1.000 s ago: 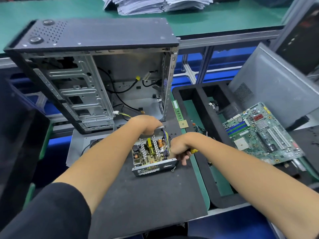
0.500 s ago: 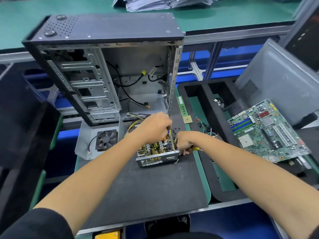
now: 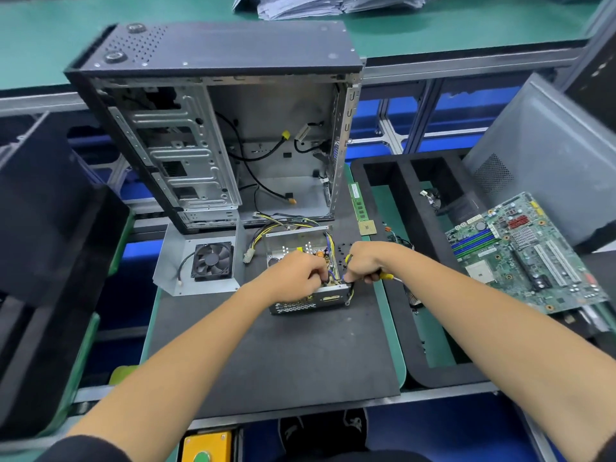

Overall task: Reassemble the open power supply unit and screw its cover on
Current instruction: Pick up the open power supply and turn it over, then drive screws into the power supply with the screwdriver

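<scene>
My left hand (image 3: 298, 273) curls down into the open power supply unit (image 3: 308, 278) on the black mat (image 3: 266, 355); what its fingertips pinch I cannot tell. My right hand (image 3: 365, 265) grips a yellow-handled screwdriver (image 3: 386, 276) at the unit's right edge. Just left lies the cover with its fan (image 3: 212, 260). Behind stands the empty computer case (image 3: 220, 128); a motherboard (image 3: 523, 251) rests to the right.

Grey power supply unit (image 3: 308, 303) with yellow wires, black mat (image 3: 283, 355), green motherboard (image 3: 526, 251).
</scene>
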